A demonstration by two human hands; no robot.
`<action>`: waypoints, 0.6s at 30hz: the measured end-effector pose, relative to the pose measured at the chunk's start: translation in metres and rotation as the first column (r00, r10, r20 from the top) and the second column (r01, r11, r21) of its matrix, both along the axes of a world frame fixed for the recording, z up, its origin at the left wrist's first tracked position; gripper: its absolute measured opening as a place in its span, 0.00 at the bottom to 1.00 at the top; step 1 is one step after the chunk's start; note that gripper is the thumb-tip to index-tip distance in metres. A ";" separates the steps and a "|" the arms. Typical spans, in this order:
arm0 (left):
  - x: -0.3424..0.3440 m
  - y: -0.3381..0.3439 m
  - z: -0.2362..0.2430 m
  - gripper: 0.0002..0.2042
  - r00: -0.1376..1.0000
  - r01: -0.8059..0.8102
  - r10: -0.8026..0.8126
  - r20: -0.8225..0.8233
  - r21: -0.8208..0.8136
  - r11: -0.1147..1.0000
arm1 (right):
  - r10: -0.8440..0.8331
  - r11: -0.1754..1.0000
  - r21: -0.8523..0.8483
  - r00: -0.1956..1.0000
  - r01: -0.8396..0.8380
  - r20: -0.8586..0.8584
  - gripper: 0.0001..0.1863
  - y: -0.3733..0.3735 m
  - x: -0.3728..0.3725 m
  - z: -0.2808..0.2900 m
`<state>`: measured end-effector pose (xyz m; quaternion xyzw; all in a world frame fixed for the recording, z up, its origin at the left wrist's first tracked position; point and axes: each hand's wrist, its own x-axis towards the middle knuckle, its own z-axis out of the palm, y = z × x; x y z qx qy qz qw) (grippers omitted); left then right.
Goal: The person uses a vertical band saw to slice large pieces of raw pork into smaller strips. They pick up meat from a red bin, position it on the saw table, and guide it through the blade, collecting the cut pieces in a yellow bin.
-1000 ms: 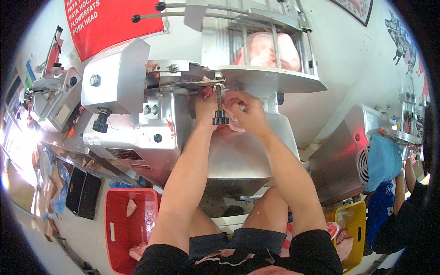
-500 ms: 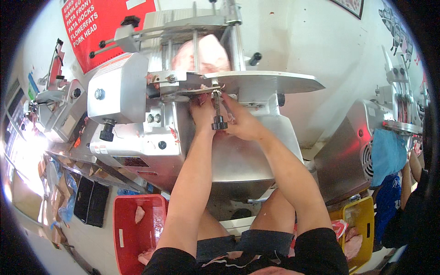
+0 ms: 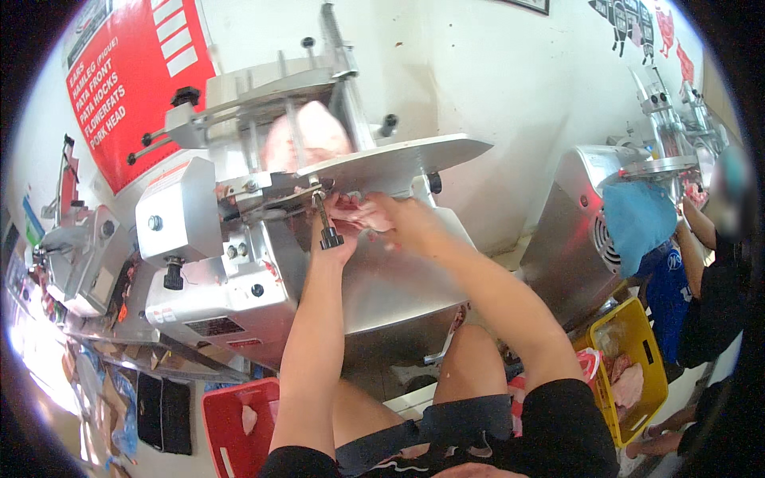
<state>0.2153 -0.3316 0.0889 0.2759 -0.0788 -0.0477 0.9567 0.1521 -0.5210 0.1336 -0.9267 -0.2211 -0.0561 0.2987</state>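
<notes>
A silver meat slicer [image 3: 187,203] stands in front of me, with a pale pink block of meat [image 3: 307,137] behind the upright rods of its carriage. Below the slicer's flat plate [image 3: 398,155], my right hand [image 3: 408,227] is closed on a bunch of thin meat slices [image 3: 362,213]. My left hand [image 3: 336,248] is just left of the slices, beneath the plate's edge. Its fingers are mostly hidden behind the black adjusting knob [image 3: 331,237] and the meat, so its grip does not show.
At lower left stands a red crate [image 3: 239,390] with a piece of meat in it. A yellow crate [image 3: 657,382] with meat is at lower right. Further slicers flank mine, one draped with a blue cloth [image 3: 637,223]. A co-worker's arm [image 3: 692,255] reaches in there.
The view has swung to the right. My right hand has drawn rightward from under the plate, bringing the meat slices into sight. The left hand stays near the knob.
</notes>
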 end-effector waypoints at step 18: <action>0.036 0.021 -0.029 0.12 0.869 -0.494 0.464 0.172 0.260 0.830 | 0.319 0.913 -0.338 0.916 -0.228 0.243 0.43 -0.058 -0.001 -0.025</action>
